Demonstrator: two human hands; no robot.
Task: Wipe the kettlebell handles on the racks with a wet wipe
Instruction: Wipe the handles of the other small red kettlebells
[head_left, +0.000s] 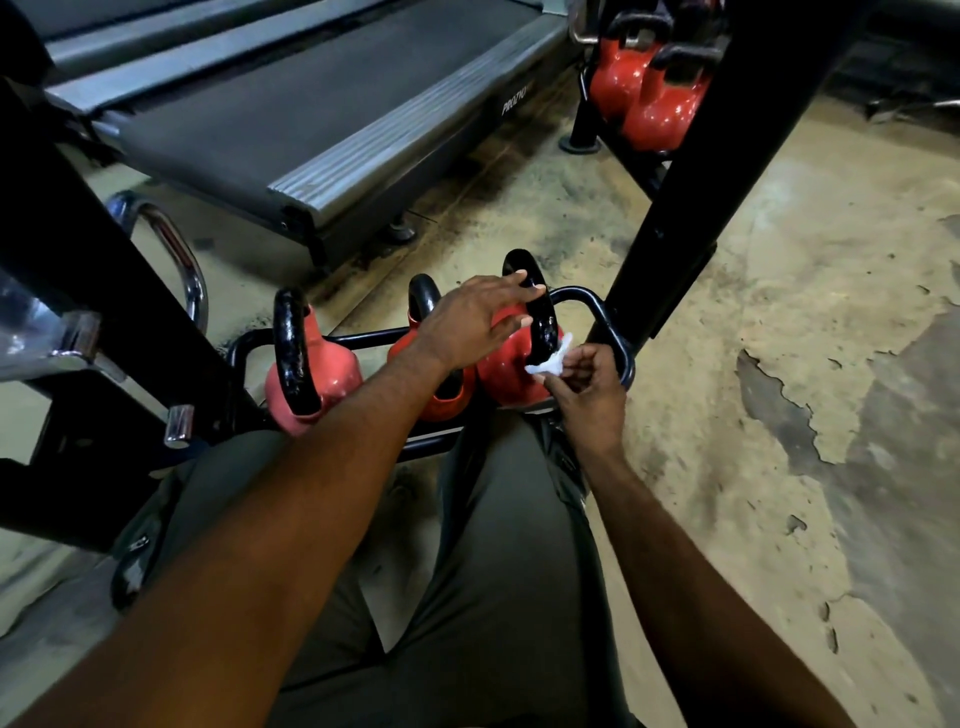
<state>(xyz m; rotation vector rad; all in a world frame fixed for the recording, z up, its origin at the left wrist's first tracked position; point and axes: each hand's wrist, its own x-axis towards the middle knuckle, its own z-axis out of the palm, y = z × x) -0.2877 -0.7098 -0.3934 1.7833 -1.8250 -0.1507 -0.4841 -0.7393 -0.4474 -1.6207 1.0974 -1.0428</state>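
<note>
A low black tube rack (615, 332) in the centre of the frame carries three red kettlebells (332, 369) with black handles, side by side. It stands on a worn, patchy tan floor (779, 260). Upper left stands a treadmill (311, 114). Upper right, a second rack (579, 140) holds further kettlebells (649, 104).

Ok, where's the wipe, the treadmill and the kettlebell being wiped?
Wet wipe (544, 367), head view, crumpled middle.
Treadmill (311, 104), head view, dark belt.
Kettlebell being wiped (501, 370), head view, red body.
</note>
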